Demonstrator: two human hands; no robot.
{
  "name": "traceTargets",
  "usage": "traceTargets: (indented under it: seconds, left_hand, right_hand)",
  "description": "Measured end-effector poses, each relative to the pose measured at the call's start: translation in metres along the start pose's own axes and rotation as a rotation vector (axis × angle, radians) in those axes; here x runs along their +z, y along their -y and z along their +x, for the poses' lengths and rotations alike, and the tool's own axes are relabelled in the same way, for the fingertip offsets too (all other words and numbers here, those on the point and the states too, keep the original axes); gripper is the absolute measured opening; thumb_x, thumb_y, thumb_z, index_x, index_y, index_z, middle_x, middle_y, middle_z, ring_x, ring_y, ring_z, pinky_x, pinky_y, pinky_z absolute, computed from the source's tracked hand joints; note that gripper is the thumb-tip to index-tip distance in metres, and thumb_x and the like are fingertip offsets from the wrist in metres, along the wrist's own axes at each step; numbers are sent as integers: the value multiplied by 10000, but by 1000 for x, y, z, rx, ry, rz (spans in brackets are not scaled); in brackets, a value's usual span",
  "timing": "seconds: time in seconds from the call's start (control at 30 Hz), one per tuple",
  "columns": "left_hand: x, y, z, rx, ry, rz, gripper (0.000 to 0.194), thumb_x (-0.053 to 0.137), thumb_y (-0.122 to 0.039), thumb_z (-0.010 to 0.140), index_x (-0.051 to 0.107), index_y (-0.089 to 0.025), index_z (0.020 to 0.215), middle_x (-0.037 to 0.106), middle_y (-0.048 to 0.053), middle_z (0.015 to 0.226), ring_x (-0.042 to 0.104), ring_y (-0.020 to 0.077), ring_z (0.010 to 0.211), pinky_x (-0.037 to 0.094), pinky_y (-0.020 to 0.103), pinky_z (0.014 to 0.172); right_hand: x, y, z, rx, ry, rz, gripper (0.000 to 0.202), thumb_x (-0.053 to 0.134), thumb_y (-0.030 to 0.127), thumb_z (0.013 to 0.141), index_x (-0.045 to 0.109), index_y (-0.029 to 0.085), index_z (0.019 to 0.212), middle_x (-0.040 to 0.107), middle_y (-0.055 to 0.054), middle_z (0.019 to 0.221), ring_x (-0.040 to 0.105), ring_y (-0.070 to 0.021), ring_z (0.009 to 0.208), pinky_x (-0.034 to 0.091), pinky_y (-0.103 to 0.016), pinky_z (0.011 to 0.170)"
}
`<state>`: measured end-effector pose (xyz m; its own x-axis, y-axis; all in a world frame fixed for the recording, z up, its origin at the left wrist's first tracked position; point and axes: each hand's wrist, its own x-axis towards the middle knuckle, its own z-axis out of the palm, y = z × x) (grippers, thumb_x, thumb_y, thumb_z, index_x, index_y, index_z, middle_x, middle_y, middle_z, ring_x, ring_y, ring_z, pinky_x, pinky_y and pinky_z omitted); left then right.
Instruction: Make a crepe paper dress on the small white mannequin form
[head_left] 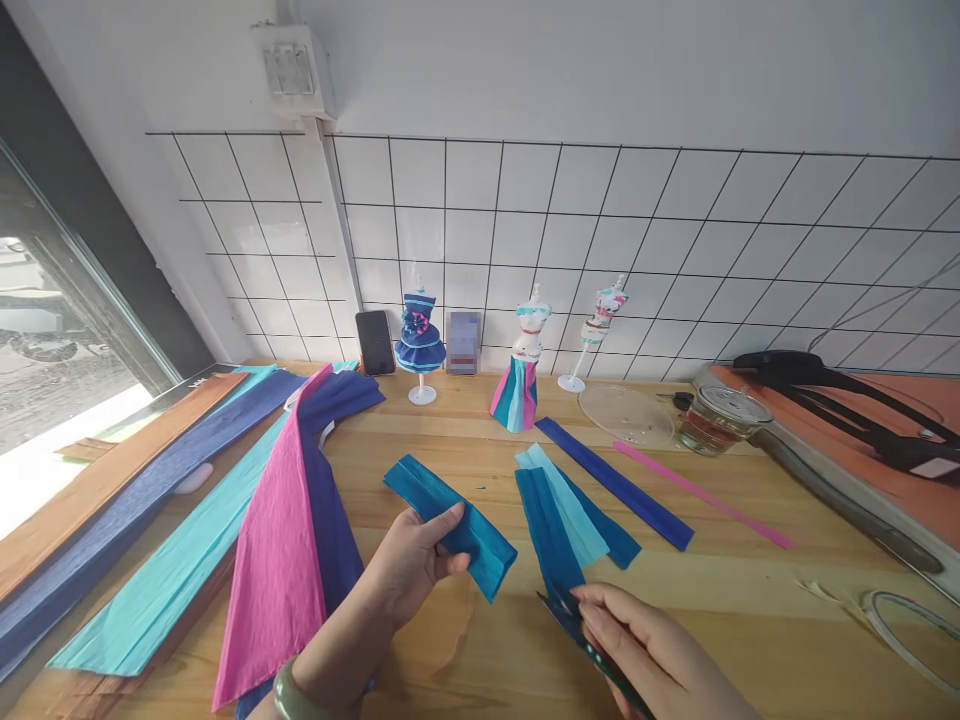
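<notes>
My left hand [420, 560] pinches a folded strip of teal crepe paper [409, 480] between thumb and fingers, above the table. A pair of dark scissors [566, 620] is in my right hand [637, 635], blades pointing up and left. Its fingertips are at the lower end of a teal paper piece [544, 510]; whether they grip it I cannot tell. Beside that piece lie a light blue paper piece [577, 520] and another teal piece [611, 540]. A small dress form [532, 330] stands behind them, wearing a pink, teal and light blue skirt [517, 390].
Crepe paper sheets, including a pink one [277, 540], cover the left side. A blue-dressed form [418, 335], a bare-stand form [606, 315] and a phone [375, 342] stand along the wall. Blue [615, 485] and pink [705, 495] strips and a glass jar [720, 418] are at right.
</notes>
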<state>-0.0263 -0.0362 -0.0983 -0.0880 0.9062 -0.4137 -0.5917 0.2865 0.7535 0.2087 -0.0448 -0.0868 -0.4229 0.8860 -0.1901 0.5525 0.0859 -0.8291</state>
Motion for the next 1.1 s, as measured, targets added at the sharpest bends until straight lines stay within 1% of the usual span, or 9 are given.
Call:
traceTargets:
  seconds: [0.1, 0.17, 0.2, 0.27, 0.37, 0.47, 0.77, 0.97, 1.1]
  left_hand:
    - [-1, 0, 2, 5, -14, -2, 54, 610, -107, 797, 617, -91, 746, 699, 62, 644, 626, 98, 473, 534, 167, 425]
    - [-1, 0, 2, 7, -20, -1, 55, 606, -108, 801, 617, -90, 750, 704, 69, 661, 634, 105, 489, 538, 172, 433]
    - [-1, 0, 2, 8, -22, 1, 56, 604, -107, 802, 618, -90, 751, 707, 73, 671, 638, 107, 498, 541, 175, 439]
    - [-1, 0, 1, 10, -24, 6, 57, 601, -104, 804, 621, -86, 754, 711, 80, 687, 645, 113, 513, 547, 181, 453]
    - [-1, 0, 0, 17, -24, 15, 56, 606, -111, 802, 632, -81, 762, 712, 83, 695, 648, 115, 528, 555, 189, 475]
    - [0, 1, 0, 24, -20, 25, 51, 615, -126, 800, 644, -85, 792, 717, 83, 710, 650, 116, 546, 563, 198, 499]
    - [3, 5, -3, 40, 18, 61, 157, 685, -205, 755, 661, -106, 874, 732, 74, 796, 679, 150, 656, 584, 247, 584]
    - [5, 4, -5, 16, 16, 76, 286, 774, -186, 652, 675, -131, 914, 747, 67, 888, 693, 179, 788, 575, 242, 658]
    - [6, 5, -5, -2, 30, 105, 352, 799, -182, 613, 672, -116, 936, 749, 80, 873, 696, 181, 779, 569, 244, 679]
  right_hand:
    - [3, -7, 10, -26, 43, 27, 367, 555, 401, 809, 616, 204, 1112, 704, -43, 903, 671, -165, 814, 523, -186, 718]
    - [2, -9, 13, -66, 31, 13, 420, 600, 370, 774, 605, 206, 1161, 637, -71, 1162, 620, -194, 1017, 487, -213, 851]
    - [1, -8, 15, -84, 23, -7, 427, 592, 374, 782, 601, 207, 1175, 608, -76, 1214, 599, -199, 1059, 474, -221, 879]
    - [-1, -5, 16, -125, 4, -73, 423, 540, 397, 821, 591, 206, 1195, 641, -79, 1148, 620, -191, 1011, 492, -221, 851]
    - [-1, 0, 16, -191, -18, -183, 421, 473, 404, 867, 562, 209, 1229, 690, -47, 892, 658, -156, 804, 527, -194, 730]
    - [1, 1, 17, -231, -38, -247, 413, 452, 388, 883, 547, 213, 1245, 679, -25, 810, 654, -139, 724, 529, -179, 685]
    - [4, -2, 20, -353, -135, -343, 390, 471, 334, 887, 560, 184, 1236, 684, -92, 1077, 667, -192, 924, 537, -215, 780]
    - [6, -4, 23, -381, -125, -411, 401, 455, 305, 897, 535, 159, 1262, 669, -101, 1123, 653, -197, 984, 529, -237, 823]
    - [9, -3, 24, -415, -136, -465, 398, 449, 288, 893, 552, 121, 1239, 662, -113, 1136, 657, -203, 980, 537, -241, 808]
